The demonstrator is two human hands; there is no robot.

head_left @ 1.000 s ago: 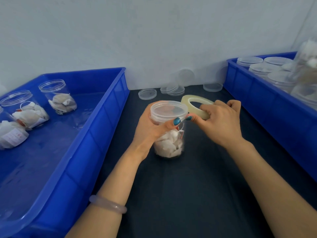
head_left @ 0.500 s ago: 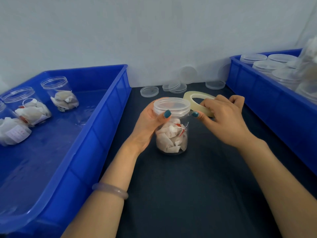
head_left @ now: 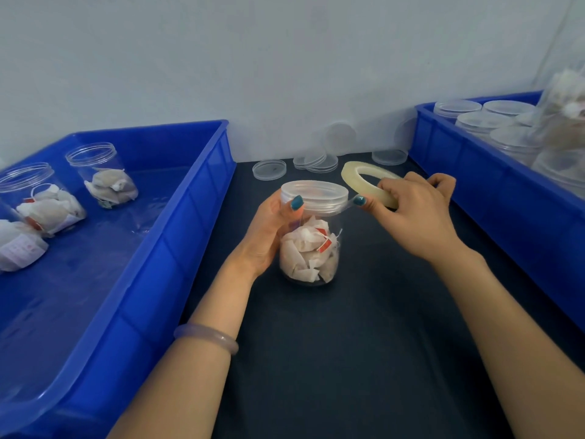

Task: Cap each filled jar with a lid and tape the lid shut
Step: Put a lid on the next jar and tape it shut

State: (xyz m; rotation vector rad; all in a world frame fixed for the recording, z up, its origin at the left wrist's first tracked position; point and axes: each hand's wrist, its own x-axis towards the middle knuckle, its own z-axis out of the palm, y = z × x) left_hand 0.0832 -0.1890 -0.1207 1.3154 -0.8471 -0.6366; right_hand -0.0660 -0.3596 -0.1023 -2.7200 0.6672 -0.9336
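Between the blue bins (head_left: 506, 210), the jar (head_left: 308, 248) stood capped by its lid (head_left: 314, 198), left hand (head_left: 269, 236) curled round its neck, right hand (head_left: 411, 217) gripping the tape roll (head_left: 357, 175) alongside. Loose lids (head_left: 269, 169) lay behind; uncapped jars (head_left: 101, 175) sat in the left bin (head_left: 177, 248).

Two bins (head_left: 148, 129), perhaps six loose lids (head_left: 269, 169)
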